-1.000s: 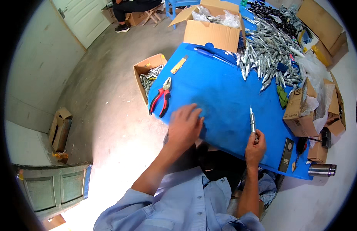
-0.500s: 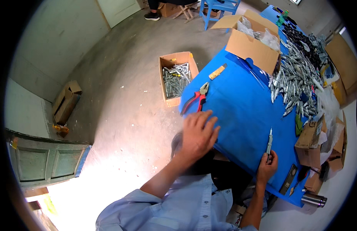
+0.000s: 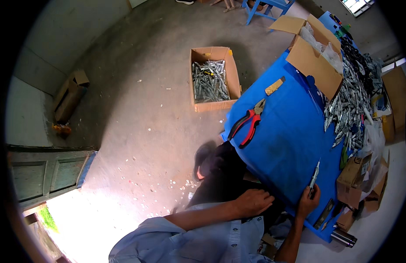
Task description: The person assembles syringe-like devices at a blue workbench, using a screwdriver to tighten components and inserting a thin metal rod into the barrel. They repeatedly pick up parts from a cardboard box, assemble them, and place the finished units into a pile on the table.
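Note:
My right hand (image 3: 308, 200) grips a slim silver-grey pen-like tool (image 3: 314, 177) above the blue-covered table (image 3: 277, 149). Its thin pointed tip is directed away from me. My left hand (image 3: 254, 203) is closed in front of my shirt, close to the table's near edge. Its fingers curl under, so what they hold, if anything, is hidden. Combination pliers (image 3: 249, 122) with red and black handles lie at the table's left edge, away from both hands. A small flat yellowish-brown piece (image 3: 275, 86) rests just beyond their jaws.
A carton (image 3: 214, 105) of similar metal pieces stands on the floor left of the table. An open cardboard box (image 3: 314, 68) and a large heap of metal tools (image 3: 349, 105) occupy the far right. Nearer are a torn carton (image 3: 354, 182) and a steel flask (image 3: 343, 238).
My left hand has moved back from beside the pliers' handles to my front, its spread fingers now curled. My right hand still holds the pen-like tool. The view has shifted.

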Demonstrator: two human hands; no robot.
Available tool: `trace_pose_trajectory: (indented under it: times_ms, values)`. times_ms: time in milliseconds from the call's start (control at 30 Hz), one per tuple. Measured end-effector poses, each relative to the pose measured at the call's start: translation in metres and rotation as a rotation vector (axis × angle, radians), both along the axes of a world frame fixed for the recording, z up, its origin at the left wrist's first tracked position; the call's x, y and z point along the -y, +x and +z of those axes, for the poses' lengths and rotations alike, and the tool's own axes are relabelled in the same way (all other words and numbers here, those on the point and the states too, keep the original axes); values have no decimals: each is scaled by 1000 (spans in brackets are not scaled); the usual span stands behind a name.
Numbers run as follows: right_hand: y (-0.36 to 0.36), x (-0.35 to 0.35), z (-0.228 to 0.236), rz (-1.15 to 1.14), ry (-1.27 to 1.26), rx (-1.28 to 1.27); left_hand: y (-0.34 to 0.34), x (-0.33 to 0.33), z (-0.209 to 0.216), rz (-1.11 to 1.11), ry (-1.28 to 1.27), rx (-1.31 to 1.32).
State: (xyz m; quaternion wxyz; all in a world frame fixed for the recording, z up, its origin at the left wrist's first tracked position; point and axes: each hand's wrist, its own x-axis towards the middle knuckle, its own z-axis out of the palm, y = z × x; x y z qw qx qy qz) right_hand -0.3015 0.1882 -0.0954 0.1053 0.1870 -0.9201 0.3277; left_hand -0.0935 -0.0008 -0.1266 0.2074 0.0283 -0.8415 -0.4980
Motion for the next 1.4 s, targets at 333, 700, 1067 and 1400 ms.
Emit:
trace_pose_trajectory:
  times_ms: [333,700,1067,1400]
  values:
    - [4,0,5,9,82,-55,8,34,-10,-61,67,189]
    - [29,31,43,99,4,125,33,36,2,11,173,206]
    - [82,38,116,569,-295,452,15,41,68,201,1196,111]
    - [91,1,97,489,-739,910,22,6,77,123,1245,160]
